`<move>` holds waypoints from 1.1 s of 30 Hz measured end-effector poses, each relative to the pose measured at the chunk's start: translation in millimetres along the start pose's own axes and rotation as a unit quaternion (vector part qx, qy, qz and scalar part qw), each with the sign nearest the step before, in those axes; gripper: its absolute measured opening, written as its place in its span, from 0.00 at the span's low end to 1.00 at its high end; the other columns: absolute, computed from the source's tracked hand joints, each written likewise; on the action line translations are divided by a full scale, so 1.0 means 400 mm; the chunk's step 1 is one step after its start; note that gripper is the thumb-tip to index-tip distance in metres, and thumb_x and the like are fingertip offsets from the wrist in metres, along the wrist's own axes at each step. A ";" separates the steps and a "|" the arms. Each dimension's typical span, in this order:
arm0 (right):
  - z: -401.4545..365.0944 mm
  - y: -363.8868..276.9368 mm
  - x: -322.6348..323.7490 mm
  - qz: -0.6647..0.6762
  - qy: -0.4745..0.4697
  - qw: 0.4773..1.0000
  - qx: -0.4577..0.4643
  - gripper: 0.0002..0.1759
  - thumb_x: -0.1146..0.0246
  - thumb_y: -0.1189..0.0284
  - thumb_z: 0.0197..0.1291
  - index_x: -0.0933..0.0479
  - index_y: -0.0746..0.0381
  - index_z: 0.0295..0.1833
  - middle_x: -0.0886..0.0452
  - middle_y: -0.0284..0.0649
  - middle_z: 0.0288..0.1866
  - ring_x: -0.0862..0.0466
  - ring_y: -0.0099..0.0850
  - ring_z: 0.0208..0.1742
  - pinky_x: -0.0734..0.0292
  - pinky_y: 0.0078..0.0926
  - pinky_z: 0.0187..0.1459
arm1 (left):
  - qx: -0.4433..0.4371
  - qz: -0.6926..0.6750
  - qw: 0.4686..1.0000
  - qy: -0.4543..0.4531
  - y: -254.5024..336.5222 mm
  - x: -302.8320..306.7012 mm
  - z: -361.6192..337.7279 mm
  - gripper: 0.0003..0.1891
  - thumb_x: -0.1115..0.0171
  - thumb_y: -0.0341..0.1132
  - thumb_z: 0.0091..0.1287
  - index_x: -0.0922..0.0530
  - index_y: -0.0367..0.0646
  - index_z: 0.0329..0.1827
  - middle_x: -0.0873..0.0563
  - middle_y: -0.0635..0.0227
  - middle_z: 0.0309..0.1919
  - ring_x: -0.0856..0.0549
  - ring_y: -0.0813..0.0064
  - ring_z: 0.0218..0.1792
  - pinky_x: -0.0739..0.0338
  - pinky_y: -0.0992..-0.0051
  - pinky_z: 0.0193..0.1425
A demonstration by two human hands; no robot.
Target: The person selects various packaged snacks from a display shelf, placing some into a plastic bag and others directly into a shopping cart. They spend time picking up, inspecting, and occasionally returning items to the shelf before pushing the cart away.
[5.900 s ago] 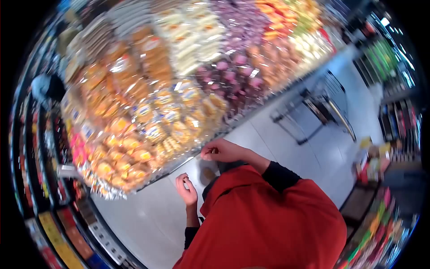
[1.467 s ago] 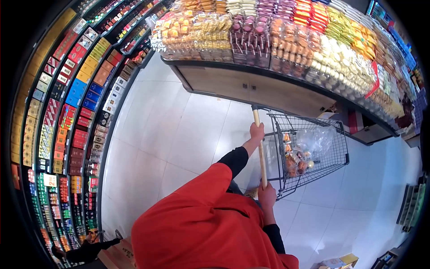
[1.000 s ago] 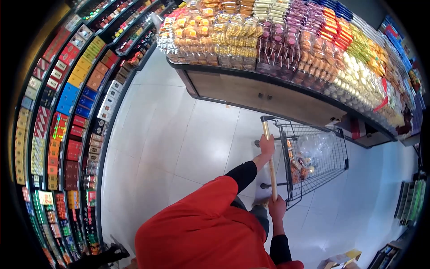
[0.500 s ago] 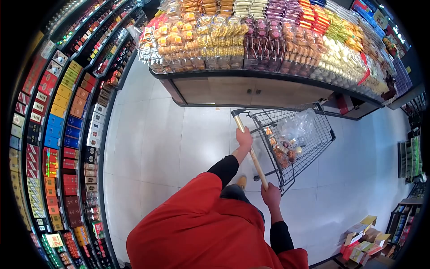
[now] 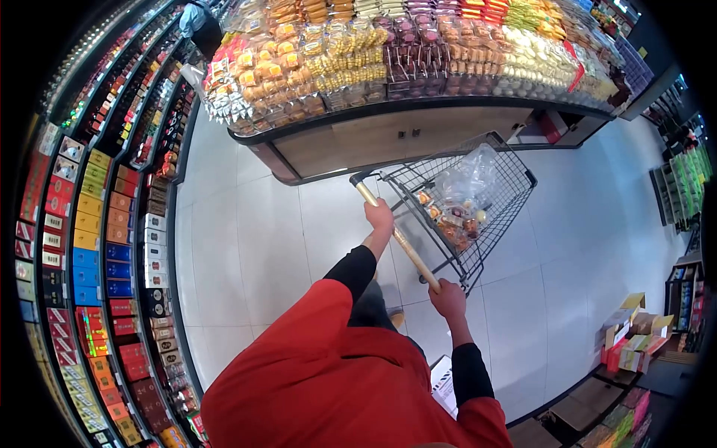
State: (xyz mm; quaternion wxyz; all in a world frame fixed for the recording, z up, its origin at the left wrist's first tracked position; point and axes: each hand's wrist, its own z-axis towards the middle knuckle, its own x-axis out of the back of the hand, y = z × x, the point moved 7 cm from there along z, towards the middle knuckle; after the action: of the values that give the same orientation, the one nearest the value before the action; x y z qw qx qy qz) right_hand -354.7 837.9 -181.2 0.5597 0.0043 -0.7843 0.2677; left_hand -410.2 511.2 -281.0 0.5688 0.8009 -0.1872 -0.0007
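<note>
My left hand (image 5: 380,216) is wrapped round the upper part of the pale handle bar (image 5: 409,250) of a wire shopping cart (image 5: 508,216). Near the bar's lower end, my right hand (image 5: 448,298) is closed round it too. Inside the cart lie a clear plastic bag (image 5: 469,179) and several packaged foods (image 5: 452,228), some orange and brown. The cart stands beside the wooden base of a display counter (image 5: 366,142).
Packaged snacks (image 5: 411,56) are heaped on the counter ahead. Shelves of boxes (image 5: 86,276) line the left. A person (image 5: 200,28) stands at the upper left. Open cartons (image 5: 635,340) sit at the lower right, near green goods (image 5: 687,183).
The view has shifted and turned. My hands and the cart appear further left and higher, both hands still on the bar. More of the person at the upper left shows.
</note>
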 end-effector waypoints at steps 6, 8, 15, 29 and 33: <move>-0.020 -0.100 -0.077 -0.015 -0.004 0.999 -0.031 0.18 0.35 0.55 0.61 0.20 0.60 0.33 0.16 0.50 0.27 0.15 0.53 0.32 0.19 0.52 0.37 | 0.005 0.008 0.999 -0.034 0.006 0.076 0.065 0.17 0.41 0.40 0.70 0.28 0.32 0.47 0.16 0.44 0.39 0.15 0.46 0.42 0.22 0.53 0.49; -0.014 -0.143 -0.098 -0.012 0.002 0.998 -0.055 0.17 0.35 0.55 0.61 0.19 0.59 0.33 0.16 0.50 0.28 0.15 0.53 0.32 0.19 0.52 0.37 | 0.030 -0.007 0.998 -0.058 -0.004 0.087 0.109 0.17 0.40 0.40 0.70 0.28 0.32 0.48 0.16 0.44 0.41 0.15 0.46 0.43 0.23 0.54 0.50; 0.003 -0.276 -0.155 -0.002 -0.004 0.995 -0.096 0.16 0.36 0.56 0.60 0.18 0.58 0.34 0.16 0.49 0.28 0.15 0.53 0.34 0.18 0.51 0.39 | 0.032 -0.017 0.995 -0.095 -0.015 0.087 0.241 0.18 0.39 0.40 0.70 0.27 0.32 0.50 0.17 0.43 0.42 0.17 0.46 0.46 0.24 0.53 0.53; 0.111 -0.328 -0.117 0.034 0.000 0.989 -0.141 0.16 0.36 0.54 0.59 0.17 0.56 0.39 0.14 0.49 0.33 0.14 0.52 0.38 0.18 0.50 0.43 | -0.044 0.035 0.992 -0.111 0.141 -0.014 0.287 0.20 0.42 0.42 0.73 0.28 0.28 0.51 0.18 0.41 0.44 0.17 0.42 0.47 0.24 0.53 0.55; 0.146 -0.276 -0.089 0.041 0.009 0.991 -0.130 0.16 0.36 0.55 0.59 0.17 0.57 0.38 0.15 0.49 0.32 0.15 0.52 0.37 0.18 0.50 0.42 | 0.033 -0.029 0.989 -0.140 0.214 -0.052 0.216 0.20 0.42 0.41 0.72 0.28 0.27 0.51 0.18 0.40 0.44 0.17 0.43 0.47 0.24 0.54 0.56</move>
State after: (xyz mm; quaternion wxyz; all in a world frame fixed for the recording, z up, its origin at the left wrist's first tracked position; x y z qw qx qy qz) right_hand -358.7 708.1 -180.0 0.5511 -0.1028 -0.8069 0.1863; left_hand -473.6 414.7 -237.9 0.5098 0.8164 -0.2419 -0.1232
